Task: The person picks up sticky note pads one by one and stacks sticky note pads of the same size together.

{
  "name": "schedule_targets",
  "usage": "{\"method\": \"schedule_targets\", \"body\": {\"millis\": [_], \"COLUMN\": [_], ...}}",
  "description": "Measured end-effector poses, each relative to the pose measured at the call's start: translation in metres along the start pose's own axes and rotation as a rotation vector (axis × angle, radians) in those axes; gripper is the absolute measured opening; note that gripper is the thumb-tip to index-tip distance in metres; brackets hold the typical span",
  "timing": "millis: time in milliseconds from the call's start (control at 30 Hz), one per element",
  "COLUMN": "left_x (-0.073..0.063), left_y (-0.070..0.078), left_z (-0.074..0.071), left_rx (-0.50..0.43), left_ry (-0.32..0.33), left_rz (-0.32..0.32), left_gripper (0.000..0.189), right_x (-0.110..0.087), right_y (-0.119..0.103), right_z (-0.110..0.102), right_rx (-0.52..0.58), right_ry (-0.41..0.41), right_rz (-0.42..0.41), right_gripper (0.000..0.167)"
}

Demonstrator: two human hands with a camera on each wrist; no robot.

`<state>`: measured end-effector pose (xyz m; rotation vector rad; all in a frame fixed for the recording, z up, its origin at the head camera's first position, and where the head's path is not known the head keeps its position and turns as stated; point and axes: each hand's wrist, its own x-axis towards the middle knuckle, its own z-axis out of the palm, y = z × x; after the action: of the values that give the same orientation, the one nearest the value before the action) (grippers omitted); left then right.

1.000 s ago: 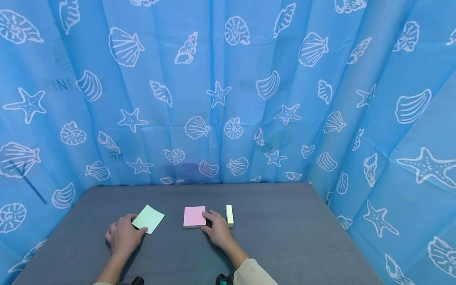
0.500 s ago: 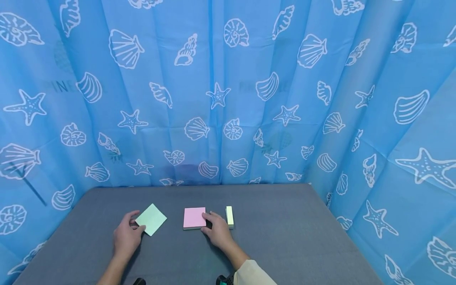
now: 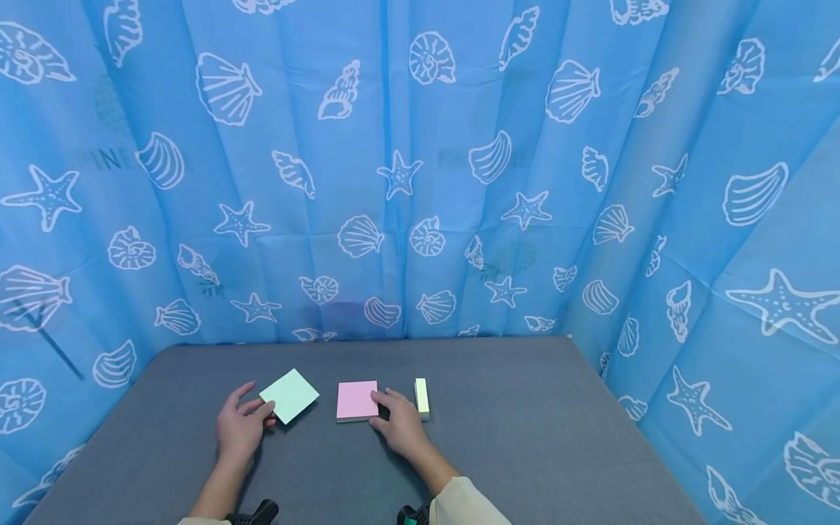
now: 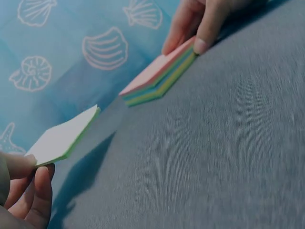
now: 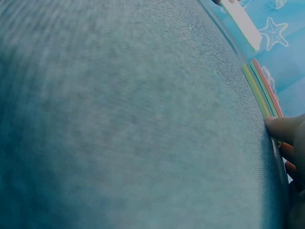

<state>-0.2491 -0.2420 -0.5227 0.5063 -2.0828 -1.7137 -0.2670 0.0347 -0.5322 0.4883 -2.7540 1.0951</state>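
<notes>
A thin pad of light green sticky notes (image 3: 289, 396) is pinched at one corner by my left hand (image 3: 240, 429); the left wrist view shows it raised off the table, with its shadow below. Right of it lies a thicker stack of sticky notes (image 3: 357, 400), pink on top with yellow, green and blue layers along its side. My right hand (image 3: 402, 424) grips the right edge of this stack between thumb and fingers. In the right wrist view the thumb (image 5: 281, 128) presses against the layered side.
Just right of my right hand stands a narrow pale yellow block (image 3: 421, 398). Everything rests on a grey cloth-covered table (image 3: 525, 452). A blue curtain (image 3: 446, 182) with white shell and starfish prints hangs behind and along the sides.
My left hand has moved to the right and lifted the green pad, bringing it closer to the pink-topped stack. The right hand and its stack have stayed put.
</notes>
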Motion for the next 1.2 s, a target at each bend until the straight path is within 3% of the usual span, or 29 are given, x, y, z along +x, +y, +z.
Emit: {"method": "schedule_targets", "body": {"millis": [167,333,433,533,700,867,1067,1200], "left_x": [0.003,0.003,0.002,0.001,0.001,-0.001,-0.007,-0.01], "left_y": [0.0,0.003,0.006,0.009,0.01,0.013,0.017,0.018], "left_z": [0.007,0.013,0.017,0.023,0.036,0.051,0.064,0.069], "left_rx": [-0.112,-0.137,-0.115,-0.105,-0.043,0.076,0.33,0.479], "left_ry": [-0.059,-0.211,-0.29,-0.329,-0.349,-0.329,-0.308,-0.341], "left_rz": [-0.092,-0.192,-0.211,-0.204,-0.153,-0.025,0.148,0.21], "left_gripper": [0.061,0.063,0.063,0.061,0.056,0.052,0.054,0.058], "right_x": [0.0,-0.001,-0.001,0.0,0.001,0.001,0.001,0.001], "right_y": [-0.001,-0.002,-0.002,-0.001,0.001,-0.001,-0.001,0.001], "right_z": [-0.001,-0.001,-0.001,-0.001,-0.002,-0.004,-0.002,-0.001], "right_rx": [0.014,0.013,0.017,0.017,0.016,0.011,0.018,0.013], "right_ry": [-0.002,-0.005,-0.005,-0.003,-0.012,-0.003,-0.02,-0.005], "right_rz": [0.005,0.0,0.005,-0.001,-0.002,-0.008,0.011,0.001], "right_gripper": [0.047,0.047,0.047,0.047,0.047,0.046,0.047,0.046]}}
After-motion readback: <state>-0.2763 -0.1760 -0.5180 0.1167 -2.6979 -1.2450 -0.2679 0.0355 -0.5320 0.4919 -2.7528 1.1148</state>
